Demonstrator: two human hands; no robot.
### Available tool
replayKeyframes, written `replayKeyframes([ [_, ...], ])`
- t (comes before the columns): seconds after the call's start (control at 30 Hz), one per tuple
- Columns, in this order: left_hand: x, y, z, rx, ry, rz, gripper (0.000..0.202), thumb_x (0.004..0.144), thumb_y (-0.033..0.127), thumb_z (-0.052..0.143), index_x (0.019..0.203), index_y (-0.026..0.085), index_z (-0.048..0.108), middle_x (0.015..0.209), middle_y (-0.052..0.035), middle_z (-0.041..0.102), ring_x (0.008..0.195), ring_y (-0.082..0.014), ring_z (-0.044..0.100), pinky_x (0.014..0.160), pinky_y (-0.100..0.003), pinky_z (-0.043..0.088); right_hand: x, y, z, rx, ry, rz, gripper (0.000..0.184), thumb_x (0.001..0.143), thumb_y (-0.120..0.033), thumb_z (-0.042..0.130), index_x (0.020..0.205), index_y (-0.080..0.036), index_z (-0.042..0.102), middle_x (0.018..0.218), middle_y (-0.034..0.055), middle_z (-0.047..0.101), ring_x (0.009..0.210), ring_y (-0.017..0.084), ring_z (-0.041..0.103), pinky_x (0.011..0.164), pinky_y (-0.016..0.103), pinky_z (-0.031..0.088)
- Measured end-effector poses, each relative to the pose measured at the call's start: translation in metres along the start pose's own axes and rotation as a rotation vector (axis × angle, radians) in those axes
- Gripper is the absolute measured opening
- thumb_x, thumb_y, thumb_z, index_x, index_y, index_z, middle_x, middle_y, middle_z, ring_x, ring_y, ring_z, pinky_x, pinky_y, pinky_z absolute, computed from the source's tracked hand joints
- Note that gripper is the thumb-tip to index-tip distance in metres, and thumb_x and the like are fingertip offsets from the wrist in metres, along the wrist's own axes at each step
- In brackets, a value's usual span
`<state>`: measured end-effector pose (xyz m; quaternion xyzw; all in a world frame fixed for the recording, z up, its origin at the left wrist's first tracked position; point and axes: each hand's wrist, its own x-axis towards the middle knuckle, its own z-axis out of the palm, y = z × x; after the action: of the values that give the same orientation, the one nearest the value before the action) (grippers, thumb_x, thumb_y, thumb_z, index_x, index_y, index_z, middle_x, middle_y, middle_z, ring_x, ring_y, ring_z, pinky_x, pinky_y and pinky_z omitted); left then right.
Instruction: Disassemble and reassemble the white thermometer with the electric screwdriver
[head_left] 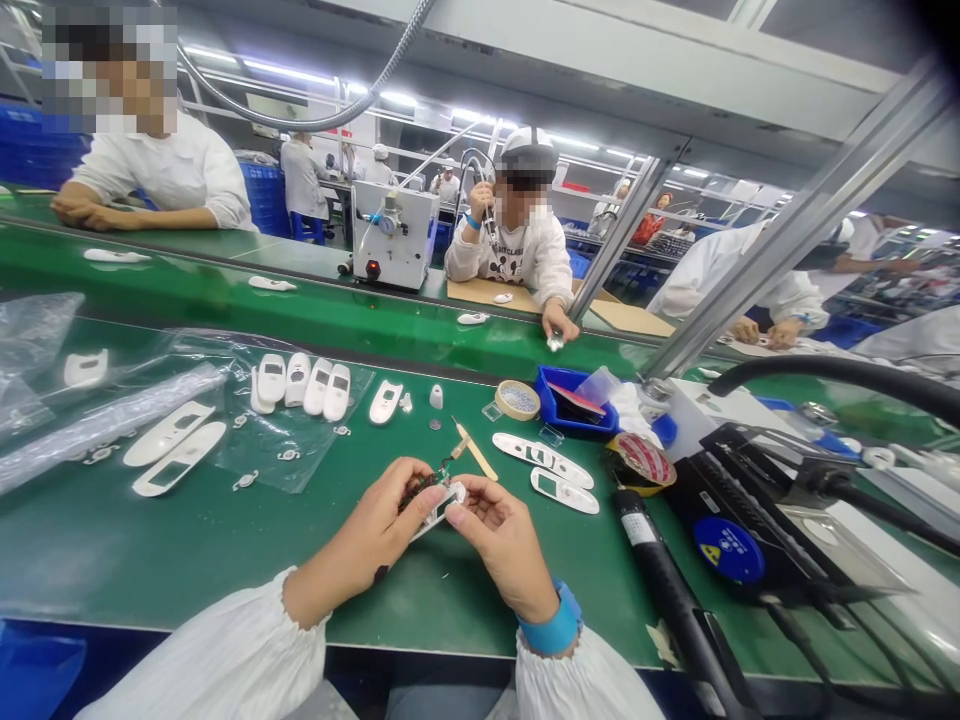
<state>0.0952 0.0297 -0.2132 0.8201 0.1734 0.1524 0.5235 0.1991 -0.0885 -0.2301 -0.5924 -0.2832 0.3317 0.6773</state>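
**Head view, read from near to far; positions are given from the tape roll.**

- **Foreground:** Two white sleeves lead to the person's hands, which are raised just over the green bench mat.
- **Held part:** Between the hands is the small white housing, a slim pale shell with a rectangular window. A dark green circuit board lies against its upper side, with thin wires at the board's far end. The housing is clear of the mat, nearer the viewer than the tape roll and somewhat left of it.
- **Left hand:** It enters from the lower left with the palm turned inward. The thumb and forefingers pinch the housing's left end together with the board.
- **Right hand:** It wears a blue wrist strap and is curled, its fingertips gripping the housing's right end.
- **Middle ground:**
  - A wooden stick lies between the housing and the tape roll.
  - Two flat white covers lie just right of the stick, nearer than the roll.
  - A black tool handle lies farther right and nearer the viewer.
  - A blue tray stands just right of the roll.
  - Four white handset shells stand in a row on a clear plastic bag, well to the roll's left.
- **Background:** Beyond the roll runs a green conveyor belt carrying single white parts. On its far side and to the left stands a grey machine box. A seated co-worker in white faces the viewer, one hand raised to a hanging tool and the other resting at the belt's edge.
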Motion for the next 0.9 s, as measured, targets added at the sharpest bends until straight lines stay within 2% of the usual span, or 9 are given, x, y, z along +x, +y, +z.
replayKeyframes([
  [0.13, -0.001, 0.001, 0.004, 0.087, 0.045, 0.081, 0.025, 0.086, 0.042, 0.039, 0.098, 0.022, 0.048, 0.092, -0.0025, 0.048, 0.085, -0.0165, 0.046, 0.077, -0.029, 0.037, -0.001, 0.001, 0.000, 0.015, 0.002, -0.011, 0.034, 0.064, -0.034, 0.071, 0.090, -0.017, 0.060, 0.081, 0.0033, 0.062, 0.074, 0.014, 0.056, 0.074, 0.029, 0.047],
  [0.43, -0.005, 0.004, 0.011, -0.029, 0.027, 0.067, 0.024, 0.088, 0.039, 0.037, 0.101, 0.022, 0.047, 0.097, -0.0030, 0.051, 0.090, -0.0164, 0.049, 0.080, -0.030, 0.038, -0.001, 0.002, 0.000, 0.059, 0.035, -0.040, 0.034, 0.062, -0.033, 0.073, 0.091, -0.017, 0.061, 0.081, 0.0034, 0.063, 0.076, 0.015, 0.057, 0.076, 0.030, 0.048],
  [0.9, -0.009, 0.009, 0.013, 0.027, 0.022, 0.133, 0.035, 0.090, 0.033, 0.032, 0.121, 0.024, 0.046, 0.106, -0.0060, 0.050, 0.100, -0.0178, 0.048, 0.088, -0.031, 0.039, 0.000, 0.003, -0.001, 0.063, 0.076, -0.053, 0.033, 0.063, -0.032, 0.073, 0.090, -0.016, 0.060, 0.081, 0.0029, 0.064, 0.075, 0.014, 0.058, 0.074, 0.028, 0.048],
])
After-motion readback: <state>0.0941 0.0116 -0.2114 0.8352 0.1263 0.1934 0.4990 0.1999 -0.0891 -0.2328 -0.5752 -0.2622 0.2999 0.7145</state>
